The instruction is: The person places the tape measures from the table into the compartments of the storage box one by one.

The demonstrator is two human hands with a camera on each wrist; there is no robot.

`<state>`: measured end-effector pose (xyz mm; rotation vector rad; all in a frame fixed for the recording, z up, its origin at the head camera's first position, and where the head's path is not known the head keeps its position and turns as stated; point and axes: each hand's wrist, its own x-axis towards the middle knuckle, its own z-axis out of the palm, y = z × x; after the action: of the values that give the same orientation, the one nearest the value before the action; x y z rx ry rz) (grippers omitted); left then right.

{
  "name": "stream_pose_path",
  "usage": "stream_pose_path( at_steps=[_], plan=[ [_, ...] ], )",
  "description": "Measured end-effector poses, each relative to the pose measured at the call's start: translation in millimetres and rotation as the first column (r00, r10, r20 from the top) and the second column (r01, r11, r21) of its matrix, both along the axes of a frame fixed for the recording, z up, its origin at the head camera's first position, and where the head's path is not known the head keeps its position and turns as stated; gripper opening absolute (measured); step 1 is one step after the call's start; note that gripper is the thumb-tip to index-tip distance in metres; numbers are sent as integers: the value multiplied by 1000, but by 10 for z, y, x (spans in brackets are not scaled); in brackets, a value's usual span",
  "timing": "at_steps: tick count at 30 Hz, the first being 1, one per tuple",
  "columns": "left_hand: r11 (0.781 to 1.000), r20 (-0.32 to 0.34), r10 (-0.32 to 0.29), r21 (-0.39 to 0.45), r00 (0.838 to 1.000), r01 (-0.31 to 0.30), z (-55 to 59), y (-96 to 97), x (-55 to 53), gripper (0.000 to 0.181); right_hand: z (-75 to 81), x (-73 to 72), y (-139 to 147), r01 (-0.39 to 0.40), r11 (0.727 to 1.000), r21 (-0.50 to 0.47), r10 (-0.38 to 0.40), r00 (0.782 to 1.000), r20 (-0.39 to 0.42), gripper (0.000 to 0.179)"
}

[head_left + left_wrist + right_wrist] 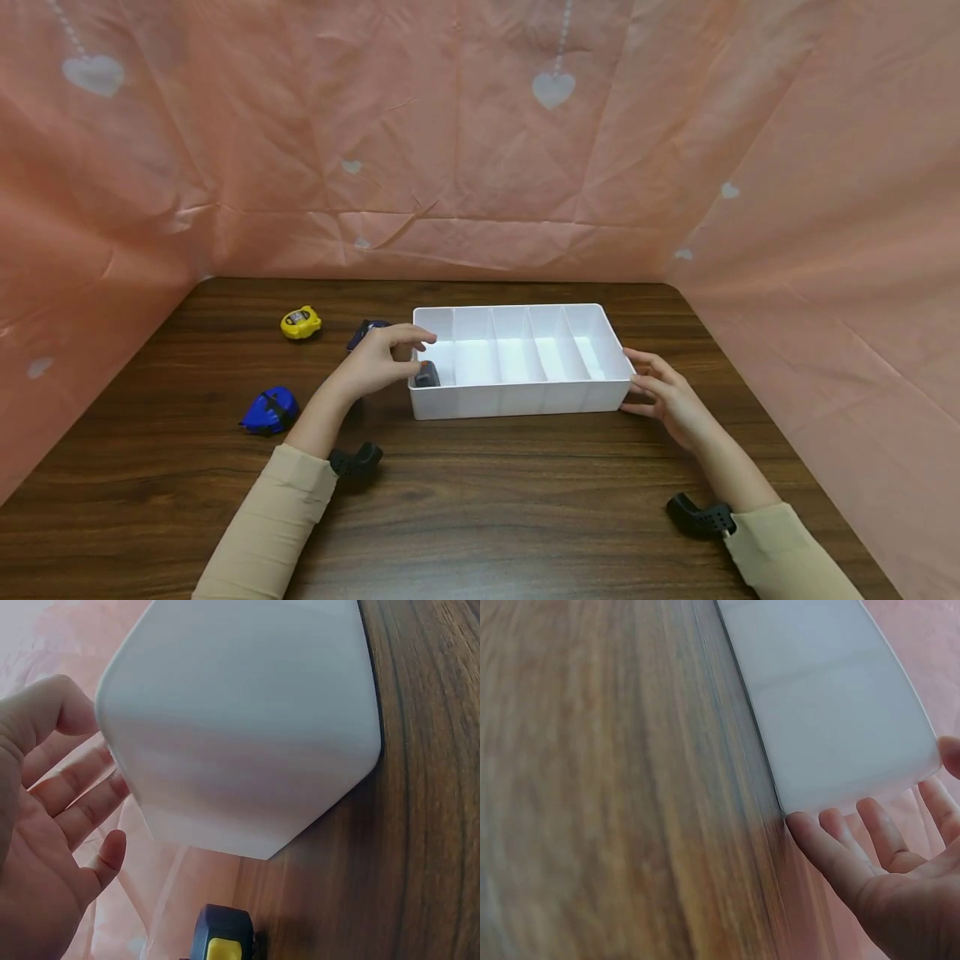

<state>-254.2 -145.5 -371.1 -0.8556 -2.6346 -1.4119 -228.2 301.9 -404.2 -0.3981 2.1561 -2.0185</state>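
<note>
A white tray with several compartments (525, 400) stands on the table. In its leftmost compartment sits a small dark grey case (427, 375) with an orange spot. My left hand (378, 362) is over the tray's left end, thumb close to the dark case and fingers loosely bent at the rim. In the left wrist view, the left hand (52, 795) appears beside the white end wall (240, 750) with nothing gripped. My right hand (667, 400) touches the tray's right end with spread fingers. The right wrist view shows the right hand's fingertips (870, 810) along that end.
Left of the tray lie a yellow rounded case (301, 322) with a dark label and a blue, teardrop-shaped case (270, 411) with a black band. Partly behind my left hand is a dark navy case (366, 333). Pink cloth (450, 150) hangs behind the table (480, 500).
</note>
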Motion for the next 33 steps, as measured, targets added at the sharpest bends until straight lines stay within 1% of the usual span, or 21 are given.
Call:
stream_pose_path(
  at_steps=[4,7,8,17,27,33],
  plan=[
    [999,-4,-19,-34,1000,18,-26,-3,-10,37,-1,2,0,-3,1000,0,3,1000,-4,44],
    [998,-34,-33,-47,999,31,-76,-22,-40,37,-4,1,1,-5,1000,-3,5,1000,-6,44],
    [998,-37,-29,-59,999,27,-78,-21,-42,38,-5,0,0,-6,1000,-4,6,1000,-6,44],
    [997,-63,-11,-82,998,6,6,-18,9,40,-5,1,0,-3,1000,-3,2,1000,-6,44],
    [991,-146,1,-130,989,-20,63,-62,23,39,-3,5,-6,-2,1000,-5,2,1000,-9,44],
    [986,-222,8,-161,975,-44,95,-77,27,39,0,5,-8,-5,1000,2,5,1000,-11,45]
  ],
)
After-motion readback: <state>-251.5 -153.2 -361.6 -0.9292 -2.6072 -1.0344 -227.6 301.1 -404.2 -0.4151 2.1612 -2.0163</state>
